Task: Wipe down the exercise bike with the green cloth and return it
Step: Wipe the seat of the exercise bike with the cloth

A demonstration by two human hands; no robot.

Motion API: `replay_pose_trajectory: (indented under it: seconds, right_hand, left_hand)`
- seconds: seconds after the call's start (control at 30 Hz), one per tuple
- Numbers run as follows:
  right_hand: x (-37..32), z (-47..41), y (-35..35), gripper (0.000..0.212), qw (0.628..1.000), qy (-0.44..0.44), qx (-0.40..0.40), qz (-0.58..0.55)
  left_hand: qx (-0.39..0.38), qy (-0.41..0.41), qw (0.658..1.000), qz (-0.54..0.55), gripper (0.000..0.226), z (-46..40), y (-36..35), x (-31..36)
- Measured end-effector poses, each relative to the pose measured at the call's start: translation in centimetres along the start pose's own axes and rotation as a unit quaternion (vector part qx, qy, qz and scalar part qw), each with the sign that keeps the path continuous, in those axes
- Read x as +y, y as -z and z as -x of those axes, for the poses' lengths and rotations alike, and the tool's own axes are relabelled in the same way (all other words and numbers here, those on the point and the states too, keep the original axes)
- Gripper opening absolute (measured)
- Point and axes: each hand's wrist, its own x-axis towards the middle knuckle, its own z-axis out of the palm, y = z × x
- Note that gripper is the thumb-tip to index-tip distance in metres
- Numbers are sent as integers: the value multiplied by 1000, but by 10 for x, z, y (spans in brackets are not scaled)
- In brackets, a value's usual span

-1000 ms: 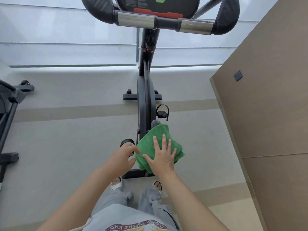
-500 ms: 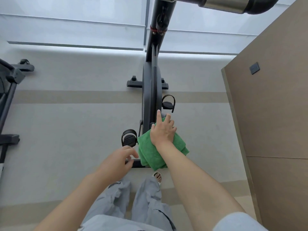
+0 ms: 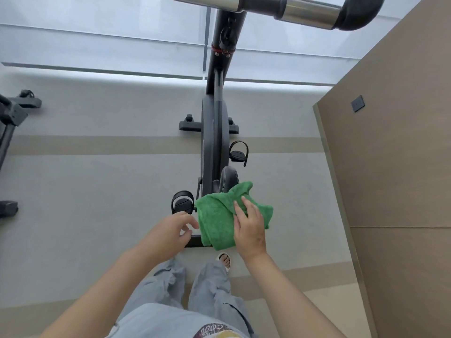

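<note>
The black exercise bike [image 3: 214, 142] stands straight ahead, its handlebar [image 3: 307, 8] crossing the top of the view. The green cloth [image 3: 217, 218] lies bunched over the saddle [image 3: 228, 178], whose front tip shows beyond it. My right hand [image 3: 249, 228] rests flat on the cloth's right side, pressing it onto the saddle. My left hand [image 3: 170, 231] hovers just left of the cloth with loosely curled fingers, holding nothing. One pedal [image 3: 181, 202] sticks out left of the cloth, another pedal [image 3: 238, 152] right of the frame.
A tan wall panel [image 3: 390, 167] rises close on the right. Another black machine [image 3: 12, 118] stands at the far left edge. Grey floor with tan stripes lies around the bike. My legs and one sandalled foot [image 3: 224, 261] are just behind the saddle.
My right hand slid forward along the saddle with the cloth, then pulled back toward me. The cloth is more bunched now and the saddle tip shows. The left hand stayed beside it.
</note>
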Motion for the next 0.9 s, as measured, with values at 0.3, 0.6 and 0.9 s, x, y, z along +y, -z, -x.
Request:
replay_pose_trajectory:
  seconds: [0.3, 0.6, 0.9]
  right_hand:
    - [-9, -40, 47, 10, 996, 4, 33, -83]
    - [-36, -91, -8, 53, 992, -55, -86, 75]
    - [-22, -29, 0, 29, 999, -16, -13, -28]
  left_hand:
    - [26, -20, 999, 15, 28, -9, 7, 11]
    - [43, -5, 999, 22, 30, 3, 11, 1]
    - [32, -5, 999, 18, 28, 3, 7, 6]
